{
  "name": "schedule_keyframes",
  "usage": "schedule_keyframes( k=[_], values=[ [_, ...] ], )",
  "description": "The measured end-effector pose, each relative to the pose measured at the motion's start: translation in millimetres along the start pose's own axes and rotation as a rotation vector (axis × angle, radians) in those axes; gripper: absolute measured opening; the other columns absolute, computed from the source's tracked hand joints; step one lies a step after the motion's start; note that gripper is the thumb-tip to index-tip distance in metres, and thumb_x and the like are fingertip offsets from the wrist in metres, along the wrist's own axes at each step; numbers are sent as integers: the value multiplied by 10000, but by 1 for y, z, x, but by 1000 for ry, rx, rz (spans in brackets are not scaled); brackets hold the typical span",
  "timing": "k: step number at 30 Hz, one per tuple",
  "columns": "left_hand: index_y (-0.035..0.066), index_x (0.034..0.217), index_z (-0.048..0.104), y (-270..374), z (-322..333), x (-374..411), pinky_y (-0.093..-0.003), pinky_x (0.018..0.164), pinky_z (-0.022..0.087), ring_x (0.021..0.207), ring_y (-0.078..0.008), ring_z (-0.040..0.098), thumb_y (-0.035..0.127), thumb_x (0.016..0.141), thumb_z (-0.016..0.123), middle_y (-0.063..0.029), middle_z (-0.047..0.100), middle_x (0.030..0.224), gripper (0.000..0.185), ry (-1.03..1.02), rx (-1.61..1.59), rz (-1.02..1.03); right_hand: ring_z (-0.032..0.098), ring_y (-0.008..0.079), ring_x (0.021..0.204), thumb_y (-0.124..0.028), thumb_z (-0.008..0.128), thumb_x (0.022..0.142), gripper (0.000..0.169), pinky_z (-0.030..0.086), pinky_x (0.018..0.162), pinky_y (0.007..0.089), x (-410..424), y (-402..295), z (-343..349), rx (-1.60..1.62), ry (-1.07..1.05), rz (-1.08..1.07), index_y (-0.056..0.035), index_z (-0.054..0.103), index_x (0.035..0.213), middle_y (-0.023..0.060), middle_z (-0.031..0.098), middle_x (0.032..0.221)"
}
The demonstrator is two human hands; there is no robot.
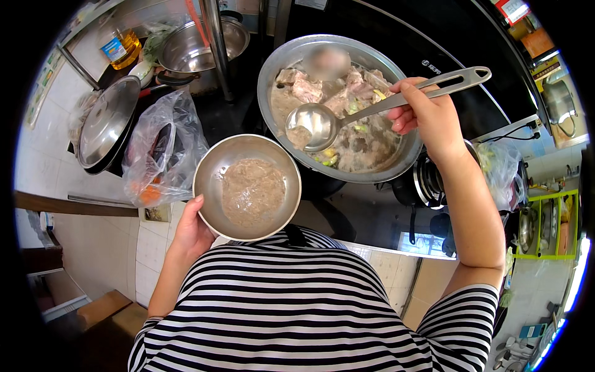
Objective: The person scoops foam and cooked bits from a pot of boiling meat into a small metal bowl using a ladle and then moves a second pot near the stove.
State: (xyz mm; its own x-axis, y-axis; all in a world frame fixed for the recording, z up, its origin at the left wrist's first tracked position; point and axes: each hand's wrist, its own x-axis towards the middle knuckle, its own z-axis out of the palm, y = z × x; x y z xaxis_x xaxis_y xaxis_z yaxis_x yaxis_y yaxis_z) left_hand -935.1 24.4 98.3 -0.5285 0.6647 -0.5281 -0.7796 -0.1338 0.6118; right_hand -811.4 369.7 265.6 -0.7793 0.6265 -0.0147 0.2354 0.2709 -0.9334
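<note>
My right hand (430, 111) grips the handle of a metal ladle (318, 125) over a wide metal pot (266, 93). A little greyish scum lies in the ladle's bowl, near its left edge. Chunks of pale meat (307, 87), bits of green and yellow, and cloudy, frothy broth (372, 153) fill the pot. Part of the pot's far side is blurred. With my left hand (193, 228) I hold a metal bowl (204, 186) by its left rim, close to my body. Brownish, foamy liquid (253, 193) covers its bottom.
Left of the bowl lies a clear plastic bag (169, 135) with something orange inside. Beyond it are a lidded pan (107, 121), an empty steel pot (204, 44) and an oil bottle (120, 49). A metal post (216, 51) rises there. Black cookware (423, 179) stands to the right.
</note>
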Motion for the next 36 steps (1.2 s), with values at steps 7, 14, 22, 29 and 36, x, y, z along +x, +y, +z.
schedule_keyframes(
  k=[7,14,22,29,36],
  values=[
    [79,1230,411,-1,0,2,-431,869,422,1075,-241,498,404,830,489,-88,499,1191,522,18,4,14,531,98,478,-182,469,855,220,441,473,211,5,-5,-3,-70,112,-55,11,564,905,73,585,646],
    [79,1231,409,-2,-1,2,-433,855,433,1067,-240,504,401,831,487,-88,501,1188,519,24,-2,8,531,99,484,-177,491,841,217,451,494,227,7,-16,13,-209,128,-87,18,567,900,78,577,630],
    [78,1210,426,-5,-5,3,-438,847,440,1058,-244,509,396,831,487,-90,503,1180,499,15,-23,26,537,98,499,-188,488,858,221,451,503,228,6,-21,23,-245,102,-125,14,566,900,67,572,616],
    [78,1204,433,-4,-3,5,-434,845,440,1058,-242,510,398,833,485,-88,506,1177,493,-7,0,29,549,115,503,-213,464,866,247,455,519,252,6,-18,29,-291,102,-165,6,578,866,56,563,585],
    [80,1196,445,-3,4,4,-421,845,440,1047,-236,519,402,830,488,-81,523,1158,489,27,0,-2,565,136,507,-208,428,856,254,464,525,265,18,-19,30,-339,101,-145,5,565,880,70,566,589]
  ],
)
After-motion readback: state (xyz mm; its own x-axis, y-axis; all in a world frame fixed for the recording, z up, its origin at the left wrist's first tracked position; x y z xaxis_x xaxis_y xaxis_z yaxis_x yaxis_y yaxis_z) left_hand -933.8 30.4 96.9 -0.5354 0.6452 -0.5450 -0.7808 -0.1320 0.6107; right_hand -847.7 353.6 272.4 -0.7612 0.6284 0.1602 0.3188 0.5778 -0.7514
